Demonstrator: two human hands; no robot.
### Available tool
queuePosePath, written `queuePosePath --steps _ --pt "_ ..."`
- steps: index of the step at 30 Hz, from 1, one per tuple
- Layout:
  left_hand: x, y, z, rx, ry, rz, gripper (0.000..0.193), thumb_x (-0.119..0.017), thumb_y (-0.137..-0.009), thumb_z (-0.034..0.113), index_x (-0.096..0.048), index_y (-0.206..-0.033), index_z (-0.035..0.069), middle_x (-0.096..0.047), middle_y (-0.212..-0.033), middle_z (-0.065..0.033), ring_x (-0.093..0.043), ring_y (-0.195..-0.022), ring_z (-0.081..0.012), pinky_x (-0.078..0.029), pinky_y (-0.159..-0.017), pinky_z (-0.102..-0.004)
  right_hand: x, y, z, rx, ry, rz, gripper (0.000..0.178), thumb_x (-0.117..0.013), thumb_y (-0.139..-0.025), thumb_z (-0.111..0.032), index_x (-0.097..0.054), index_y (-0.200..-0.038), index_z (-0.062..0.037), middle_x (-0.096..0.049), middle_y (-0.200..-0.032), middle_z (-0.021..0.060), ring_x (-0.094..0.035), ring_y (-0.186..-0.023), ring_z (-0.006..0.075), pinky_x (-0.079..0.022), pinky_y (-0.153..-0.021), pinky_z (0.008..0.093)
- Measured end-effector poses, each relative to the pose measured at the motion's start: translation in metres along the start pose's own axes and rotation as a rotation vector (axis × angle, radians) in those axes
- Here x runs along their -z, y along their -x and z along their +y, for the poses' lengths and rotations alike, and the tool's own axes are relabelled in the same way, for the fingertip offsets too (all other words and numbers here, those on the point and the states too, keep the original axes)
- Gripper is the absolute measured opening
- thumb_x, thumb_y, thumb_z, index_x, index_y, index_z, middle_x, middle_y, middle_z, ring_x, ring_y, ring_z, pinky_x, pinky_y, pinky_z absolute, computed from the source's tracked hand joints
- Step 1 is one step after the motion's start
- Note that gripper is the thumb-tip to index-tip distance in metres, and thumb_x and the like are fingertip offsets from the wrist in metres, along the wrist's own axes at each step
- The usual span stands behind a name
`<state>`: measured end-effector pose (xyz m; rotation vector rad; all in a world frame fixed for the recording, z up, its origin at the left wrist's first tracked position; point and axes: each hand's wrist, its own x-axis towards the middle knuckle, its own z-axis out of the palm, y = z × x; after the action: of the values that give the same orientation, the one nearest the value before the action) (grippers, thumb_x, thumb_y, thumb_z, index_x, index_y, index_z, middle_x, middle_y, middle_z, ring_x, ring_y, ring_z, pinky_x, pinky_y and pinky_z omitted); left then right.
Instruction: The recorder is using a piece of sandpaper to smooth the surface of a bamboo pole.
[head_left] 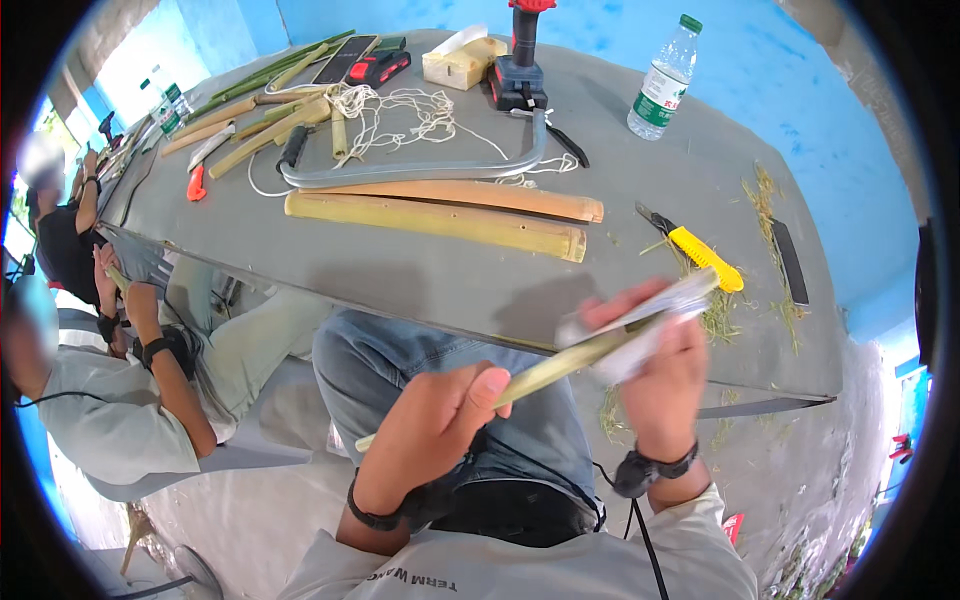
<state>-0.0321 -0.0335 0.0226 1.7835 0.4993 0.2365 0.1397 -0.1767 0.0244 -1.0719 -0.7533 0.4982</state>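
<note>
My left hand [435,420] is closed around a slim, yellow-green bamboo strip [560,367], which slants up to the right above my lap. Around the strip's far end my right hand [665,375] is closed on a thin white sheet [640,342]; both are smeared by motion, and the sheet's material is unclear. Just beyond this hand lies a yellow utility knife [705,258], blade out, on the grey table [400,265]. Farther left rest a split bamboo piece [430,224] and a browner bamboo piece [450,197].
A bow-framed saw [420,177], tangled white string [400,120], a tissue pack [464,62] and a cordless drill [520,65] lie farther back. A water bottle [662,85] stands back right. Bamboo shavings surround a black flat bar [790,262]. A co-worker [120,400] sits at left.
</note>
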Motion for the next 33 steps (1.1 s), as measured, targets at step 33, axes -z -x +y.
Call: queuePosePath --steps 33 --pt "0.0 0.0 0.014 -0.035 0.1 -0.142 0.047 -0.044 -0.104 0.038 -0.063 -0.084 0.0 -0.052 -0.063 -0.0076 -0.047 -0.058 -0.0165 -0.039 -0.058 -0.0292 0.036 0.003 -0.023 0.176 0.098 0.321 0.037 -0.048 -0.103 -0.022 -0.043 -0.129 0.0027 -0.06 -0.119 0.0186 -0.059 -0.112 0.0297 -0.049 -0.097 0.0427"
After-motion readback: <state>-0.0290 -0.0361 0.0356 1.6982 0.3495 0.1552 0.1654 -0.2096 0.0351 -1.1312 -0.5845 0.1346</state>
